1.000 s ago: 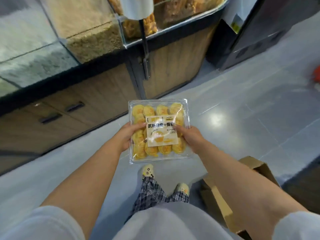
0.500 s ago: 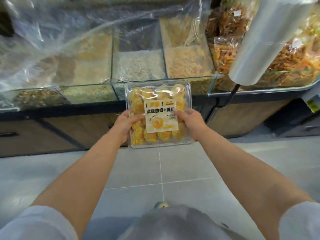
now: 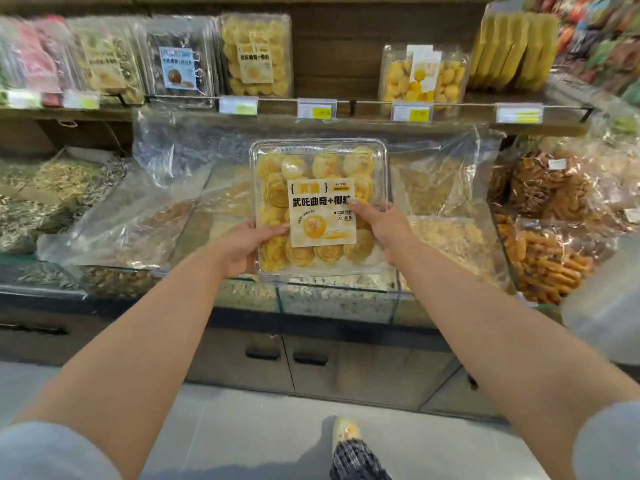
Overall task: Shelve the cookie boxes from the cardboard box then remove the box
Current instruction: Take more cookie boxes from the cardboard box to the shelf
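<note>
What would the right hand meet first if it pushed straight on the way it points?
Gripping the cookie box, the right hand points up and forward. The box would likely reach the shelf's front rail first, just under the free gap on the shelf; depth is unclear.

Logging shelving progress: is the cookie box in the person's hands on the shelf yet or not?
Not on it. The left hand and right hand hold the cookie box in the air, below the shelf.
</note>
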